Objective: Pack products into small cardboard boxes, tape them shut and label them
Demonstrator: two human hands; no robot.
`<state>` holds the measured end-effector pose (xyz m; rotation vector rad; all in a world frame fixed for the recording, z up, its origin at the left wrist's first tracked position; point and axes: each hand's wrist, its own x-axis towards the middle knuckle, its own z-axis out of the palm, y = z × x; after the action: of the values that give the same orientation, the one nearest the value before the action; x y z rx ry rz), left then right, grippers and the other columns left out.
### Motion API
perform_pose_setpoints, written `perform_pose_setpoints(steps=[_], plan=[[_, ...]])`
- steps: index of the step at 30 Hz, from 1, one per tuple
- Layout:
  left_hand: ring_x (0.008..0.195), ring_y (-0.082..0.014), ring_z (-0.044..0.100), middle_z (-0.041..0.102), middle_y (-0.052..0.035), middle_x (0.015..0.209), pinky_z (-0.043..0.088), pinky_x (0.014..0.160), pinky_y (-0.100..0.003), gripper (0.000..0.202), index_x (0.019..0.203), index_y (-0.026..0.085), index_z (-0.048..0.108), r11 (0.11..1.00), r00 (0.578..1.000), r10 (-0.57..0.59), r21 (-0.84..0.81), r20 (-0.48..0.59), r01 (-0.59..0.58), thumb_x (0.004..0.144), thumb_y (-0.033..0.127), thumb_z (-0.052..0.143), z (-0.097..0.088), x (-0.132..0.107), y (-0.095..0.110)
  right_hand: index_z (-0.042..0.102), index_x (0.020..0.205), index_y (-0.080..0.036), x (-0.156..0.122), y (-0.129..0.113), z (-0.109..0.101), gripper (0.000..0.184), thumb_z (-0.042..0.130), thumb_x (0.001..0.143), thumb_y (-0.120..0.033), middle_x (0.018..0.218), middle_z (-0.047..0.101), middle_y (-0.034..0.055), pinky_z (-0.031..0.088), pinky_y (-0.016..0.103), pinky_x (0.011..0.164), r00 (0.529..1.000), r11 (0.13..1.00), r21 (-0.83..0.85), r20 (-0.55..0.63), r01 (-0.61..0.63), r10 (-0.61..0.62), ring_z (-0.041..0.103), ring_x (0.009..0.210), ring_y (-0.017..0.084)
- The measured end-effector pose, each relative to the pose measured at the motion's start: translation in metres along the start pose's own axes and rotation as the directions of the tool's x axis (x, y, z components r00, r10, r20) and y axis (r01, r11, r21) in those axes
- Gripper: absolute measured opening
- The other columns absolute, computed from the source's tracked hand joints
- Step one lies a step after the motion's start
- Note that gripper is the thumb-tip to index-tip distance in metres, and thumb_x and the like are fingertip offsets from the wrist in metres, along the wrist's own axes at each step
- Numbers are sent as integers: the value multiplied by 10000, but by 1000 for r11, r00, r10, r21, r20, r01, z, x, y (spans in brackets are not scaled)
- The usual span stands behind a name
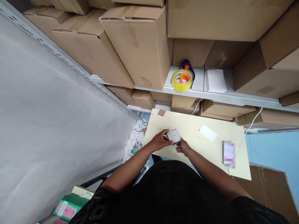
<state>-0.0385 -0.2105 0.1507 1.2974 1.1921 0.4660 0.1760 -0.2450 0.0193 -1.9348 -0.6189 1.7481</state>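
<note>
Two hands, left hand (160, 141), right hand (183, 147), small white box (174, 136) between

Brown cardboard cartons (140, 43) are crowding the white metal shelf (210, 95), stacked and leaning. A tape dispenser with a yellow roll (182, 79) is sitting on the shelf, and a white box (216, 81) is lying just beside it. A white card (207, 133) is lying on the pale yellow tabletop (198, 121), with a white cable (253, 123) hanging past the table's far corner. White strips (133, 141) are piling up on the floor, and green and pink packets (67, 210) are lying at bottom left.
</note>
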Motion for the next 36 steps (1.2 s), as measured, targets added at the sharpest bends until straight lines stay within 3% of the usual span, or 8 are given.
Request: perform_pose_setpoints(steps=[8, 12, 14, 20, 24, 26, 32, 36], plan=[[1124, -307, 627, 659, -127, 1305, 473, 1016, -434, 657, 1407, 210, 585, 918, 969, 241, 310, 54, -246, 813, 441, 743, 8, 7, -13, 661, 957, -223, -39, 1, -16, 236, 569, 773, -339, 967, 685, 54, 511, 344, 771, 919, 917, -245, -164, 314, -358, 627, 817, 203], [1453, -399, 371, 399, -123, 1617, 329, 1186, -504, 1072, 1496, 254, 503, 860, 891, 361, 270, 275, -432, 534, 413, 947, 10, 3, -25, 647, 1165, -238, -65, -4, -20, 398, 494, 800, -279, 1061, 698, 31, 513, 368, 813, 832, 789, -365, -63, 494, -551, 642, 817, 201], [1476, -390, 348, 345, -119, 1649, 312, 1201, -497, 1080, 1530, 256, 460, 845, 875, 387, 270, 291, -463, 563, 367, 929, 10, 0, -26, 639, 1185, -239, -74, -6, -21, 404, 488, 812, -273, 1073, 694, 31, 518, 384, 839, 824, 779, -374, -65, 503, -563, 649, 828, 204], [1252, -312, 587, 662, -89, 1333, 412, 1116, -427, 567, 1353, 270, 632, 894, 939, 304, 293, 163, -340, 830, 461, 739, 2, 1, -13, 595, 1294, -277, -92, -13, -28, 435, 507, 869, -293, 1281, 619, 48, 532, 412, 925, 765, 717, -331, 25, 613, -643, 664, 944, 196], [1394, -391, 453, 518, -122, 1516, 347, 1175, -459, 1019, 1442, 267, 563, 818, 852, 425, 273, 306, -506, 534, 532, 944, 9, 1, -11, 571, 1336, -279, -99, -17, -24, 450, 554, 888, -319, 1352, 579, 71, 560, 401, 867, 756, 696, -340, 77, 633, -650, 675, 940, 195], [1407, -410, 415, 484, -142, 1538, 310, 1189, -487, 1062, 1477, 262, 527, 772, 819, 461, 302, 340, -560, 532, 494, 952, 18, -2, -13, 595, 1311, -267, -99, -18, -20, 420, 551, 898, -325, 1324, 609, 75, 559, 411, 872, 761, 693, -362, 76, 623, -644, 675, 948, 205], [1299, -376, 480, 563, -152, 1413, 328, 1149, -484, 666, 1350, 224, 617, 765, 858, 417, 394, 302, -510, 753, 434, 826, 31, -7, -20, 651, 1273, -289, -100, -18, -25, 381, 511, 926, -360, 1272, 678, 37, 544, 431, 943, 792, 739, -317, 70, 594, -607, 669, 1025, 216], [1292, -367, 484, 600, -159, 1360, 294, 1157, -509, 305, 1126, 213, 708, 757, 873, 400, 436, 280, -487, 905, 421, 669, 30, -1, -16, 536, 1434, -304, -101, -15, -31, 633, 661, 813, -324, 1414, 581, 67, 580, 386, 817, 749, 678, -337, 153, 653, -645, 660, 1005, 209]])
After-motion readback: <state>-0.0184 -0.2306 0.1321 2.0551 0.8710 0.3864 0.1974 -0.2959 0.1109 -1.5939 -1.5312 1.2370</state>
